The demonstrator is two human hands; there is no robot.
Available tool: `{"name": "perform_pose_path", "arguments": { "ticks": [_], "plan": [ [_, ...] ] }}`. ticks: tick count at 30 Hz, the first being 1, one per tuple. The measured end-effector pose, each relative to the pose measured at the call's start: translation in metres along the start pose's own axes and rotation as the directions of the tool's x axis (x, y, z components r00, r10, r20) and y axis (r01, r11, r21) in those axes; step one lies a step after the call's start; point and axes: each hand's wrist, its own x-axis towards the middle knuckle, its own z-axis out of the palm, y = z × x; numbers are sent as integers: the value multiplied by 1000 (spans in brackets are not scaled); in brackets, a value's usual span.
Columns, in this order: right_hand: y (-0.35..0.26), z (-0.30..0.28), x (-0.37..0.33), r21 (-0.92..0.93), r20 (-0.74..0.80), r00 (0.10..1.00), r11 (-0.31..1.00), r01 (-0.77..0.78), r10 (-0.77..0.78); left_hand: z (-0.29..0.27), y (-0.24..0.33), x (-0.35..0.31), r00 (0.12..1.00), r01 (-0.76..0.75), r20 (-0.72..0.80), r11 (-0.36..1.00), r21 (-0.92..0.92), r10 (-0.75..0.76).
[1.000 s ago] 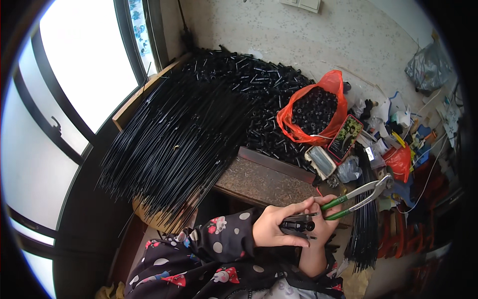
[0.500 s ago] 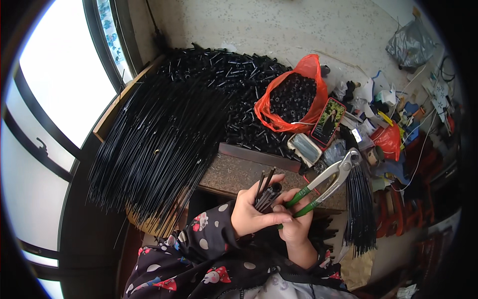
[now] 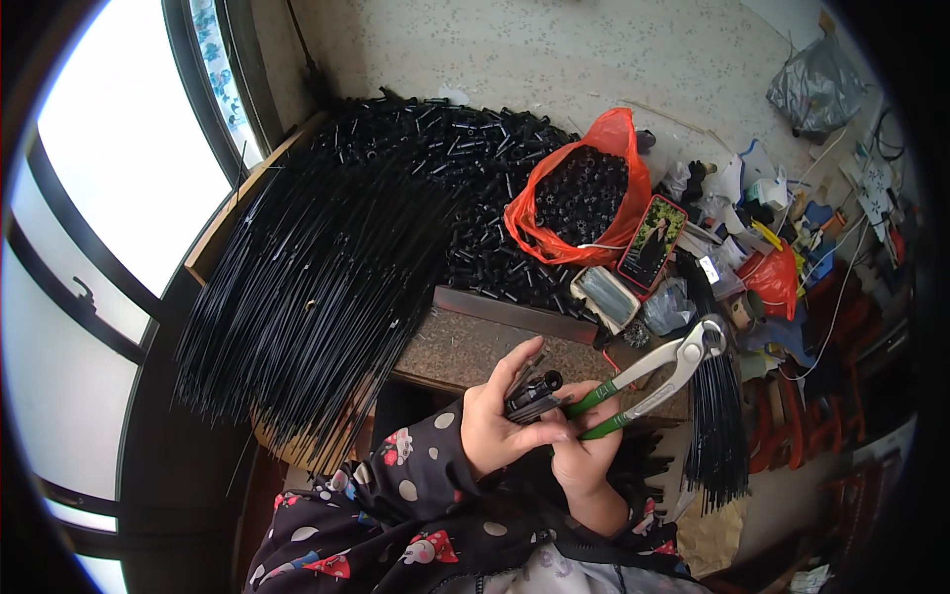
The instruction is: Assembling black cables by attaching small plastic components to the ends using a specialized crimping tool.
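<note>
My left hand (image 3: 492,428) is closed round a small bundle of black rods and a short black tube (image 3: 535,395), its index finger stretched upward. Close against it, my right hand (image 3: 584,460) grips the green handles of a pair of end-cutting pincers (image 3: 658,384). Their silver jaws point up and to the right, over a hanging bunch of long black rods (image 3: 714,436). The two hands touch or nearly touch in front of my body. What the right fingers hold beside the handles is hidden.
Long black rods (image 3: 297,297) cover the bench's left side. Behind lie many short black tubes (image 3: 435,139). A red plastic bag (image 3: 621,139) of small black parts, a phone (image 3: 653,243) and an open case (image 3: 607,299) stand by the bench's wooden edge strip (image 3: 515,313). Clutter fills the right.
The pincers have shifted slightly down and to the right. My left index finger has lifted and straightened, and the rods and tube in that hand now lie flatter.
</note>
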Motion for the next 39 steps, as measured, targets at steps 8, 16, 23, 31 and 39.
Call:
{"name": "perform_pose_path", "arguments": {
  "ticks": [8,16,23,31,39],
  "plan": [
    [0,-6,9,-75,101,989,992,-103,110,-23,17,12,929,214,365,901,-378,-68],
    [-40,-37,-14,-599,317,568,625,-501,759,-72,-3,26,996,27,85,901,-433,11],
    [-32,-29,-7,-330,537,554,763,-556,636,-65,25,23,987,151,87,976,-159,-138],
    [-37,-31,1,-182,656,416,667,-723,630,-53,31,10,990,127,-39,973,-191,-137],
    [-57,-43,6,-606,354,279,447,-658,892,-50,10,11,999,43,-22,994,-103,-46]
  ]
}}
